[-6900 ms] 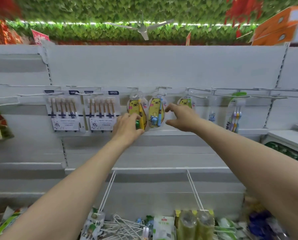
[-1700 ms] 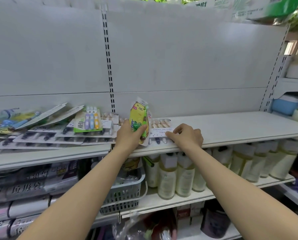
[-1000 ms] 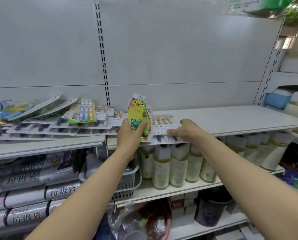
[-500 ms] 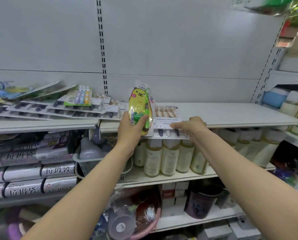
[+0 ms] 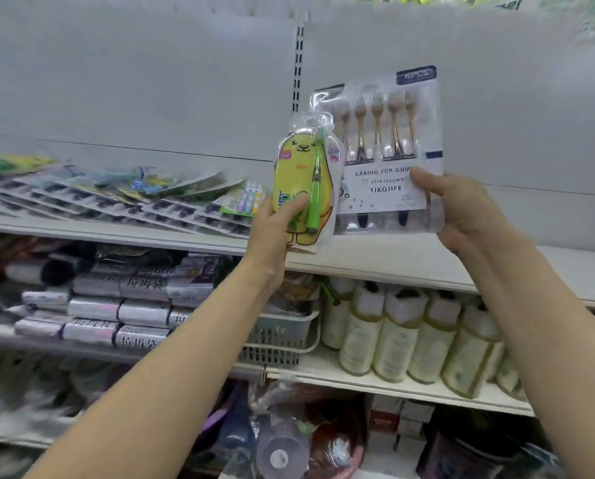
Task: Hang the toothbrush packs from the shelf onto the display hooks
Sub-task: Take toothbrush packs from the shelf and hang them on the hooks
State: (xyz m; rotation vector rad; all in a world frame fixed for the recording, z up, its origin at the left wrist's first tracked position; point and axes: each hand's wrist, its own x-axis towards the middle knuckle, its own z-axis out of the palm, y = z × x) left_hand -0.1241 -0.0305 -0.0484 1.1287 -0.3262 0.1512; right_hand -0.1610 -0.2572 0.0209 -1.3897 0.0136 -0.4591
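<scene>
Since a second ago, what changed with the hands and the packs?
The right hand gripped the white brush pack and lifted it off the shelf, so it now stands upright beside the yellow pack. The left hand still holds the yellow pack, raised a little. The pile of packs at the left of the shelf stayed put.

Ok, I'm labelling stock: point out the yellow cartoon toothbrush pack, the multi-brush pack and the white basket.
yellow cartoon toothbrush pack (image 5: 300, 169), head view, on the yellow character's belly.
multi-brush pack (image 5: 382, 193), head view, on its white printed card.
white basket (image 5: 279, 340), head view, on its slotted front wall.
</scene>
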